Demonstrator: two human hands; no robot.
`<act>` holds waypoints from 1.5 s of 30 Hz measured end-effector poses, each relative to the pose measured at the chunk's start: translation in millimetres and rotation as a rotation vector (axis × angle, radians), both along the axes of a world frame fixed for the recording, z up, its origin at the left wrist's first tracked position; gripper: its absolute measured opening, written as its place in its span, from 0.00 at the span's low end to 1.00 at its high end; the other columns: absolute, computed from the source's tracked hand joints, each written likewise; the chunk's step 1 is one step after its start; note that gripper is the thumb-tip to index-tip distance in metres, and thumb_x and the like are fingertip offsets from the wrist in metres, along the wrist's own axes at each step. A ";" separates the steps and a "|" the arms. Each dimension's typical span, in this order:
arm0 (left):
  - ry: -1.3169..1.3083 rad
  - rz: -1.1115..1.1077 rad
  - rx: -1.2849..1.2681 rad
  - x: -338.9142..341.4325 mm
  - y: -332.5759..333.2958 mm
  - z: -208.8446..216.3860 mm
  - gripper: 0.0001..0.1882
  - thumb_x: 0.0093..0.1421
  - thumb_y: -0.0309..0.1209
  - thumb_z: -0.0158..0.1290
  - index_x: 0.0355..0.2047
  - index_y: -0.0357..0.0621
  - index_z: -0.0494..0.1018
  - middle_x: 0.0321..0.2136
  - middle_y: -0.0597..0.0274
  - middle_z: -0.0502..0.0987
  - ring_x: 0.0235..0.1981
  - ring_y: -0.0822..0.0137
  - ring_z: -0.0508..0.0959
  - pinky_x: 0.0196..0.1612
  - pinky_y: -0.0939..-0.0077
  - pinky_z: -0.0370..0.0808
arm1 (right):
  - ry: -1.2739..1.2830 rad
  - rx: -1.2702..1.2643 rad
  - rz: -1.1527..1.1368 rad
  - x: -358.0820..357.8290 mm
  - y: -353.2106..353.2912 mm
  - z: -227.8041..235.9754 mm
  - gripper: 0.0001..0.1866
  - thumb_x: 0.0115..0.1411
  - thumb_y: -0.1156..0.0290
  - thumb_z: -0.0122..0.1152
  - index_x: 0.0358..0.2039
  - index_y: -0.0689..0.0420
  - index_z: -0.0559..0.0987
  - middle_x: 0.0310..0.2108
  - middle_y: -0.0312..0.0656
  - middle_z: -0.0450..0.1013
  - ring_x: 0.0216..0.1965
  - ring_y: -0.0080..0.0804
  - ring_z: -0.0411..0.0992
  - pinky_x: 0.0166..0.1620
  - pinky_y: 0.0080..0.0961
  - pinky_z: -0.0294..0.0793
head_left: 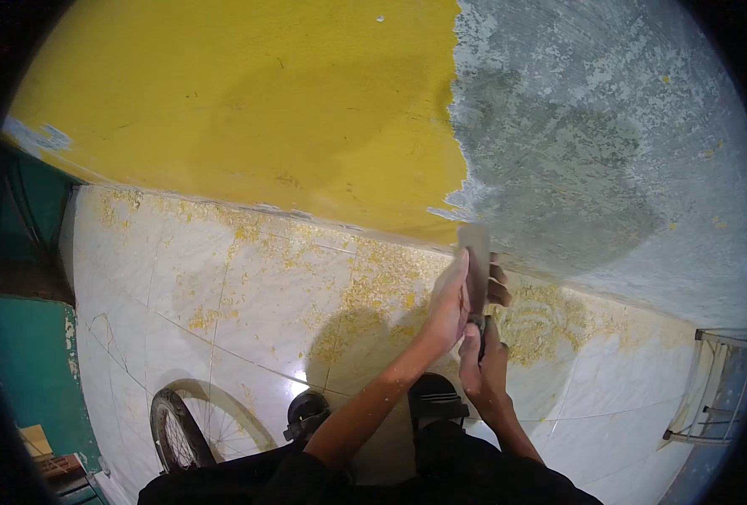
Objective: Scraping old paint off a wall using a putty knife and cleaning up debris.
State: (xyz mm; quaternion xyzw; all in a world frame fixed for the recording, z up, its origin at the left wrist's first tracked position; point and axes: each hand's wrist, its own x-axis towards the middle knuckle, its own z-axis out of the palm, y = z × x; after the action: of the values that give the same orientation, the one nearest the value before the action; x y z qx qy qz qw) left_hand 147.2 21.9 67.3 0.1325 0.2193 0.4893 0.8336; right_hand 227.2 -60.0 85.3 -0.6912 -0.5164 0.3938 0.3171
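A paint scraper (475,252) with a flat metal blade and a dark handle is in both my hands, pointing up toward the foot of the wall. My left hand (447,310) is closed around the blade, its fingertips showing past the right edge. Just below, my right hand (485,369) grips the handle. The blade's tip is near the ragged lower edge of the yellow paint (323,118); I cannot tell if it touches. Right of that edge the wall is scraped grey (575,160), with pale patches.
Yellow paint flakes (390,278) litter the white tiled floor (272,337) along the wall. A bicycle wheel (175,429) is at the lower left, beside my sandalled feet (436,400). A metal rack (701,387) stands at the right, green panels (32,362) at the left.
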 end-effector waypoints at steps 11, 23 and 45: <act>-0.061 0.043 -0.125 -4.4 20.7 38.0 0.20 0.64 0.51 0.37 0.27 0.50 0.62 0.18 0.73 0.61 0.11 0.80 0.56 0.13 0.85 0.53 | -0.158 0.090 0.056 -7.7 18.9 15.1 0.10 0.60 0.72 0.47 0.40 0.64 0.69 0.20 0.54 0.70 0.20 0.49 0.72 0.23 0.34 0.67; -0.001 0.150 -0.038 -1.3 8.4 36.8 0.20 0.65 0.51 0.36 0.31 0.49 0.63 0.18 0.73 0.61 0.13 0.81 0.55 0.14 0.87 0.51 | -0.020 0.050 0.210 12.4 28.2 22.9 0.12 0.59 0.71 0.48 0.41 0.64 0.65 0.16 0.58 0.67 0.20 0.61 0.67 0.23 0.44 0.66; 0.061 0.103 -0.088 9.2 16.1 55.6 0.26 0.62 0.58 0.34 0.23 0.50 0.59 0.12 0.75 0.55 0.10 0.82 0.51 0.14 0.86 0.48 | -0.167 0.111 0.140 18.0 28.9 19.9 0.14 0.59 0.68 0.50 0.41 0.65 0.66 0.15 0.55 0.68 0.17 0.56 0.69 0.20 0.42 0.66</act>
State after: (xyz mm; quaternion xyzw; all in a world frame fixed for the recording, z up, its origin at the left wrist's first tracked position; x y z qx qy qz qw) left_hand 156.4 38.1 122.9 0.0993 0.2725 0.5172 0.8052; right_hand 245.2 -31.1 105.2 -0.6653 -0.6089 0.3267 0.2825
